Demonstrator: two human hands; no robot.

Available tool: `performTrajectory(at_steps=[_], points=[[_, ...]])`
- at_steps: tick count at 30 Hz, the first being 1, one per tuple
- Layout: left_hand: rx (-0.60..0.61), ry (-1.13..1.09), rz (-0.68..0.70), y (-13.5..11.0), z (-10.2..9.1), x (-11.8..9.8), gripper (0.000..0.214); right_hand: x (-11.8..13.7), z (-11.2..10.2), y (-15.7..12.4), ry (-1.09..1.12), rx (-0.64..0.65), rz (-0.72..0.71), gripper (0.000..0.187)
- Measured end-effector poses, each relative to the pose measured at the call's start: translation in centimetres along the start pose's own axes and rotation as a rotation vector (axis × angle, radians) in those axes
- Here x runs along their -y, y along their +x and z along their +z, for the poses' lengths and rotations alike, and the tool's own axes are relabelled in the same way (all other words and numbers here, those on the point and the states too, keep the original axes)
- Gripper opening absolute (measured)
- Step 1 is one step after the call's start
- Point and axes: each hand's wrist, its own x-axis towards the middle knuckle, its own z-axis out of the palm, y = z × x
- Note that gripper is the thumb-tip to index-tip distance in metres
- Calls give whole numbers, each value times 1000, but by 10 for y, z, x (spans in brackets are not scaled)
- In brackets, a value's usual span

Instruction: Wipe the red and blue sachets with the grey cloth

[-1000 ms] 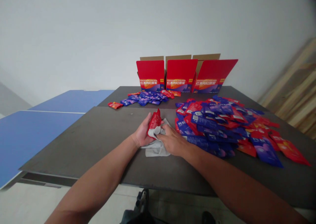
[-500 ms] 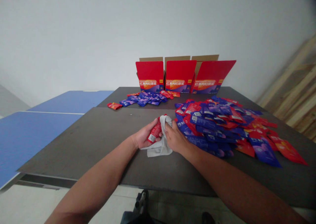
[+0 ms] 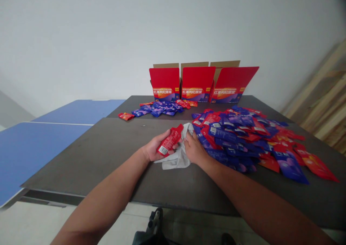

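My left hand (image 3: 158,147) holds a red foil sachet (image 3: 169,140) across its palm, with the sachet's top end pointing up and to the right. A crumpled grey cloth (image 3: 178,155) lies on the table between my hands and touches the sachet. My right hand (image 3: 194,149) grips the cloth's upper fold, and its fingers lie beside the edge of a large heap of sachets.
The heap of blue and red sachets (image 3: 235,137) spreads across the table's right side. A smaller heap (image 3: 159,110) lies farther back, before several red cartons (image 3: 197,83) with open flaps. Blue tables (image 3: 40,155) stand to the left; wooden boards (image 3: 321,101) lean at the right.
The sachet has come out of the cloth's folds and now lies more sideways on my left palm. My hands have moved slightly apart, and the cloth has shifted with my right hand.
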Motion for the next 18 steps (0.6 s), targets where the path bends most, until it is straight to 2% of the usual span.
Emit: performTrajectory(at_steps=[4,8,11,13,15,18], points=[[-2,-94,66,0,1,-4,48,8,-7,-2,-22,-7,-58,51],[-110,-123,126,4,-1,-4,46,18,-15,-8,-61,177,-254,40],[-185,-126,114,8,-3,-1,43,18,-15,-10,-98,310,-411,36],[-205,-114,90,8,-3,2,44,17,-13,-11,-129,347,-475,37],[-205,-92,58,9,-2,5,44,17,-12,-10,-152,350,-497,38],[-199,-78,35,8,3,9,43,20,-13,-10,-169,322,-453,38]])
